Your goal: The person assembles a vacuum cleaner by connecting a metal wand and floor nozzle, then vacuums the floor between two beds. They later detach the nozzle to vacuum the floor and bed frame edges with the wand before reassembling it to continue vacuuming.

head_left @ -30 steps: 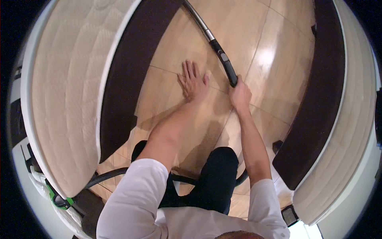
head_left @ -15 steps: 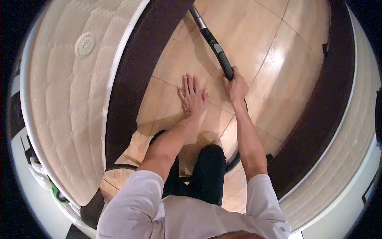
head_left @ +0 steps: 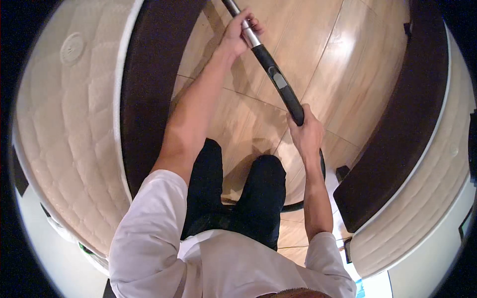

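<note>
A vacuum cleaner wand slants over the floor, with a black curved handle point(head_left: 278, 82) and a silver metal tube point(head_left: 252, 38). My right hand point(head_left: 307, 133) is wrapped around the lower end of the handle. Higher up, my left hand point(head_left: 239, 34) holds the metal tube, its fingers curled around it. The far end of the tube runs out of view at the top, so the floor head is hidden. A black hose point(head_left: 293, 206) curves from near my right hand around behind my knees.
A bed with a dark base point(head_left: 151, 89) and a quilted pale mattress point(head_left: 64, 124) stands on the left. Another dark base point(head_left: 392, 149) with a mattress point(head_left: 427, 198) is on the right. Wood-look floor point(head_left: 258, 99) lies between them, beneath my bent legs point(head_left: 261, 188).
My left hand has left the floor and gone up and forward onto the metal tube. My right hand, still on the handle, sits slightly lower and further right in view. The view has shifted.
</note>
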The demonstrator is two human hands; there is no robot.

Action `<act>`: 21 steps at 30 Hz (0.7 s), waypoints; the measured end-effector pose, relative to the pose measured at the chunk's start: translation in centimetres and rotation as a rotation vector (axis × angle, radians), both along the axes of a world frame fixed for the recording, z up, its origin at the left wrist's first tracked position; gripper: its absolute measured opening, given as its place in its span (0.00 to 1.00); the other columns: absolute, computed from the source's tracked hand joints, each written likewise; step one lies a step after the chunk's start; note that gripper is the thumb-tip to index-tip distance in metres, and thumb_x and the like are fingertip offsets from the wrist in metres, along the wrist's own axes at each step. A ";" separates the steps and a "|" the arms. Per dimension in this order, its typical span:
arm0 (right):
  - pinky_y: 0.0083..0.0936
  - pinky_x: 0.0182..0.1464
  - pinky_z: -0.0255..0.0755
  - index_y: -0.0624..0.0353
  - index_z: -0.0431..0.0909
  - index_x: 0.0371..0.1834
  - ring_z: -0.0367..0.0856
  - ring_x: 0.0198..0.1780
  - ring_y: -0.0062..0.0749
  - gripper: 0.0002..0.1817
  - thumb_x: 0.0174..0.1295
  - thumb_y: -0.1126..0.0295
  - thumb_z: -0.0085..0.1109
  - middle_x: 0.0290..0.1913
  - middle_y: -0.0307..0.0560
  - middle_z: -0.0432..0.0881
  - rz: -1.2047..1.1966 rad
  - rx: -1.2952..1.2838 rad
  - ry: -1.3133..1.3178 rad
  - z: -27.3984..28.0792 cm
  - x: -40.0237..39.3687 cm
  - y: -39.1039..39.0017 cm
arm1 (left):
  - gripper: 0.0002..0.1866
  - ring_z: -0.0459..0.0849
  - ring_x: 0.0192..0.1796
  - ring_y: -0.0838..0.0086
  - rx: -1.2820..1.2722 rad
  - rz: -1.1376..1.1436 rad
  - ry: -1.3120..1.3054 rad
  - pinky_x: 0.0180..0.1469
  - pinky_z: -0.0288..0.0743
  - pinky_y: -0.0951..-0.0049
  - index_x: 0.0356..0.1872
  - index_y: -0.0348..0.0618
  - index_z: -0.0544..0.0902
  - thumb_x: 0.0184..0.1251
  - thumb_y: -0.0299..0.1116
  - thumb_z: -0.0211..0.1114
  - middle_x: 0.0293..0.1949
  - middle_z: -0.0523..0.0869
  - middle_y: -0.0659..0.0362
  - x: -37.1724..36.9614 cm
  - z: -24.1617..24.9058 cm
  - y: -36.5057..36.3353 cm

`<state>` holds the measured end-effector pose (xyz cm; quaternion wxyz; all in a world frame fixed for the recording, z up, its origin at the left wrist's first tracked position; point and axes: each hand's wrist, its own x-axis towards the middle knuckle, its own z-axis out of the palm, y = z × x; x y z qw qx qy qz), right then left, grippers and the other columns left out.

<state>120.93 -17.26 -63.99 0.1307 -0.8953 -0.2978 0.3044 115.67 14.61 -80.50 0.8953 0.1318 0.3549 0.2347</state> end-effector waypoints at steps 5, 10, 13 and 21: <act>0.48 0.38 0.74 0.57 0.77 0.43 0.84 0.36 0.62 0.19 0.59 0.57 0.72 0.31 0.60 0.84 -0.066 -0.134 0.153 5.9 1.0 2.0 | 0.18 0.67 0.21 0.81 -0.167 -0.033 -0.152 0.33 0.73 0.73 0.28 0.53 0.73 0.78 0.46 0.64 0.17 0.66 0.71 0.0 7.1 -1.4; 0.36 0.32 0.72 0.62 0.79 0.42 0.80 0.25 0.37 0.19 0.57 0.61 0.76 0.22 0.40 0.76 -0.009 0.074 0.542 3.6 2.2 -1.3 | 0.17 0.66 0.20 0.83 -0.182 -0.057 -0.083 0.32 0.72 0.75 0.28 0.54 0.73 0.79 0.45 0.64 0.17 0.66 0.72 -0.5 11.5 -2.4; 0.28 0.30 0.70 0.63 0.78 0.38 0.76 0.26 0.23 0.17 0.58 0.64 0.76 0.21 0.31 0.70 -0.231 -0.008 0.895 3.1 1.6 -1.1 | 0.17 0.66 0.21 0.84 -0.116 -0.049 -0.158 0.32 0.72 0.75 0.28 0.54 0.73 0.79 0.45 0.63 0.17 0.66 0.72 -0.9 12.3 -2.7; 0.26 0.30 0.71 0.60 0.79 0.34 0.75 0.24 0.23 0.14 0.56 0.65 0.75 0.23 0.36 0.77 -0.299 0.181 0.430 -0.3 -4.4 -1.2 | 0.18 0.66 0.17 0.83 -0.102 0.057 -0.160 0.26 0.71 0.75 0.27 0.55 0.71 0.82 0.41 0.59 0.16 0.69 0.71 -0.6 10.5 -3.7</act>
